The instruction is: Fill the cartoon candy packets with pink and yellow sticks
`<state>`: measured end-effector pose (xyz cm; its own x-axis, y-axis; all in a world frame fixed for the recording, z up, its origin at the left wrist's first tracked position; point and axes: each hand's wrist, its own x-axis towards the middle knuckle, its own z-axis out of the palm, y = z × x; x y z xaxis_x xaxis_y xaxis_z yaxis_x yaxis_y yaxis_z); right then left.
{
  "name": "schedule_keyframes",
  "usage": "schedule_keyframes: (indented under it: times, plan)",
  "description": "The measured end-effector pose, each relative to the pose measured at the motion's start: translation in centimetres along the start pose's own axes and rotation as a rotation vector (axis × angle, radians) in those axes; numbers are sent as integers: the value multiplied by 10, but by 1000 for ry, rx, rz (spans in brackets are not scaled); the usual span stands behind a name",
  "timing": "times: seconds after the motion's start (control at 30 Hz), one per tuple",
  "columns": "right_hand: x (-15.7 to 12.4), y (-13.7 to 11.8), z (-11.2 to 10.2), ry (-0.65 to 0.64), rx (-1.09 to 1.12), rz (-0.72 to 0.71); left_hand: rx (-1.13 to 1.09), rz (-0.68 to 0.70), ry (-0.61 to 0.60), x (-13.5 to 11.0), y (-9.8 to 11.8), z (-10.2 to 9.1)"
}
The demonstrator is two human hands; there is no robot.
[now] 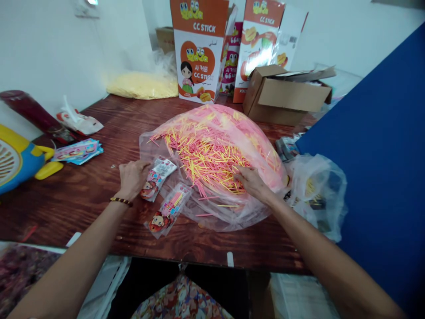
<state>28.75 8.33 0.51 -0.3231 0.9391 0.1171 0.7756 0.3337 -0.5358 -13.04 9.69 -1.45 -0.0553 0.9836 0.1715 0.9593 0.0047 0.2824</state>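
Note:
A big clear plastic bag [265,148] lies open on the table, full of thin pink and yellow candy sticks [212,155]. My right hand [251,180] reaches into its right side, fingers pinched together among the sticks. My left hand [132,177] is closed beside a small stack of printed packets [154,179]; its fingertips are at the stack's upper left edge, and what they grip is hard to see. Nearer the table's front, a clear printed packet [169,210] lies flat with a few sticks visible inside. Some loose sticks rest on the bag's front flap.
Printed cartons [199,53] and an open cardboard box [285,95] stand at the back. A yellow bag [142,85] lies back left. At left are a yellow-blue object [20,159], blue packets [79,151] and a tissue pack [79,120]. Right are a clear bag [318,190] and blue panel [375,155].

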Motion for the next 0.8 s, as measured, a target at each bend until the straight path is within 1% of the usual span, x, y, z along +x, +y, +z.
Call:
schedule_keyframes:
  times: [0.03, 0.1, 0.17, 0.23, 0.3, 0.37, 0.47, 0.53, 0.6, 0.7, 0.8]
  plan:
    - [0, -1, 2, 33, 45, 43, -60, -13, 43, -2, 1, -3]
    - [1, -3, 7, 87, 162, 135, -254, -38, 128, -6, 5, -9]
    - [1, -4, 12, 121, 271, 196, -492, -56, 175, -11, 11, -16]
    - [1, -4, 16, 112, 330, 209, -758, -115, 184, -18, 21, -23]
    - [2, -3, 20, 73, 345, 212, -1025, -210, 148, -28, 34, -30]
    - [2, -2, 23, 45, 360, 227, -1229, -312, 103, -41, 51, -35]
    - [2, -4, 25, 86, 409, 256, -1444, -412, -15, -64, 76, -34]
    - [0, -8, 24, 124, 482, 272, -1546, -443, -102, -78, 90, -27]
    - [-5, -16, 26, 139, 610, 265, -1603, -451, -153, -90, 101, -19]
    - [-17, -28, 36, 169, 794, 221, -1656, -466, -179, -102, 111, -8]
    - [-27, -33, 54, 204, 828, 246, -1665, -493, -197, -108, 115, -5]
